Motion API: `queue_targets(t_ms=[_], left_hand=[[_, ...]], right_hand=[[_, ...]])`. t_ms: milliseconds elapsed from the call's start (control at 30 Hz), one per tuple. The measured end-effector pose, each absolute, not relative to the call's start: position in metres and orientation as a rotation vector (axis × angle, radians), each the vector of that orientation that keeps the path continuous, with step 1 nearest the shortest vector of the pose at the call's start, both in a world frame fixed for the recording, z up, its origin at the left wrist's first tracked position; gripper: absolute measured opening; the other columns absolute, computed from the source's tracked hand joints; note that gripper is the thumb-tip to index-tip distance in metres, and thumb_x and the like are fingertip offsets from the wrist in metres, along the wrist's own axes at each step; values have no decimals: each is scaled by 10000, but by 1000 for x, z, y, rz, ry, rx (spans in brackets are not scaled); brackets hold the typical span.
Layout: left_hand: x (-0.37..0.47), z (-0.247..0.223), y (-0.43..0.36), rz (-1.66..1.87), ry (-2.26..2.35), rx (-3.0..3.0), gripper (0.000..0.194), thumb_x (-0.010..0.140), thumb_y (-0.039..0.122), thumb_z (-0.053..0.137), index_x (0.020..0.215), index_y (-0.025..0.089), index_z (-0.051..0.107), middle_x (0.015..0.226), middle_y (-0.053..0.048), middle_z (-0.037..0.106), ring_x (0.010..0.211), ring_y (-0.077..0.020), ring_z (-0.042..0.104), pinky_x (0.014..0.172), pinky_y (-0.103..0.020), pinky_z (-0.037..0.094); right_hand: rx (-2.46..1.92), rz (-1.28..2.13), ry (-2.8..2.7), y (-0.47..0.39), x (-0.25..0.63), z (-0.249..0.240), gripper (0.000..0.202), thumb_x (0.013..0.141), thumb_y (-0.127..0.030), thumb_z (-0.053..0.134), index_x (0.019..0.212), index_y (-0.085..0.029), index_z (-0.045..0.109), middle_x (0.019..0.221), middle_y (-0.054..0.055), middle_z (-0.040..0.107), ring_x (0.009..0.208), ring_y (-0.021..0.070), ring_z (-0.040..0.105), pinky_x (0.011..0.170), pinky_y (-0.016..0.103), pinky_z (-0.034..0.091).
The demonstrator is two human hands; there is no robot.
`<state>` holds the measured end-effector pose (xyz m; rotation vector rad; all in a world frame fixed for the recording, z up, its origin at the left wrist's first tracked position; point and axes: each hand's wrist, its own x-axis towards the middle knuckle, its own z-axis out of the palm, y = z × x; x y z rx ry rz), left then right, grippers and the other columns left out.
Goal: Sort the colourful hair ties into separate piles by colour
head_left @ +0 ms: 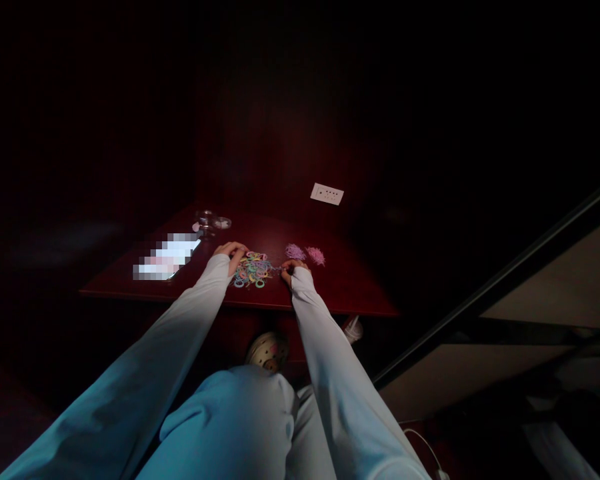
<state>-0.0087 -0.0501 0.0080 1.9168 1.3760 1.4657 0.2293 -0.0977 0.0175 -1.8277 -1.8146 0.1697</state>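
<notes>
A loose heap of small coloured rings and bands (253, 270) lies on the dark red table (180, 288). At the heap's left edge rests my left hand (233, 251), its fingers bent; whether they hold anything is too small to tell. On the right side, my right hand (293, 268) is closed, with its fingertips pinching a thin bluish strand that runs toward the heap. Behind my right hand are a purple pile (295, 251) and, touching or nearly touching it, a pink pile (315, 255).
A lit phone (173, 257) lies left of the heap. Clear containers (207, 223) stand at the back left. A white wall socket (327, 194) is behind the table. A patterned round object (267, 350) shows below the table edge.
</notes>
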Motion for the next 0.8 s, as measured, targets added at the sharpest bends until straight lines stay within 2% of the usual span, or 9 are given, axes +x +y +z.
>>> queue_targets(t_ms=[200, 333, 533, 800], left_hand=[[-6, 8, -50, 1478, 1357, 1885, 337, 919, 365, 442, 811, 258, 744, 956, -50, 791, 980, -257, 692, 993, -379, 523], [-5, 7, -51, 1507, 1355, 1869, 358, 926, 371, 423, 800, 252, 735, 942, -60, 787, 979, -261, 691, 999, -384, 520], [-4, 10, -55, 1477, 1372, 1893, 378, 952, 339, 391, 825, 235, 732, 988, -81, 791, 1001, -278, 691, 1011, -423, 510], [-1, 8, -59, 1482, 1425, 1907, 330, 978, 355, 459, 854, 270, 754, 995, -34, 798, 1016, -265, 655, 1020, -408, 481]], right_hand=[[-1782, 142, -1786, -92, 233, 11, 106, 916, -297, 725, 994, -225, 733, 1090, 42, 740, 1032, 198, 638, 931, 305, 464], [-1781, 146, -1773, -89, 234, 7, 87, 932, -318, 711, 930, -236, 739, 1078, 32, 731, 1040, 196, 638, 949, 307, 469], [-1701, 247, -1667, -85, 237, 3, 115, 922, -317, 706, 884, -216, 743, 1032, 39, 743, 981, 191, 665, 921, 292, 502], [-1654, 209, -1417, -76, 245, 0, 168, 942, -323, 647, 876, -190, 726, 969, 70, 749, 918, 213, 671, 899, 323, 525]])
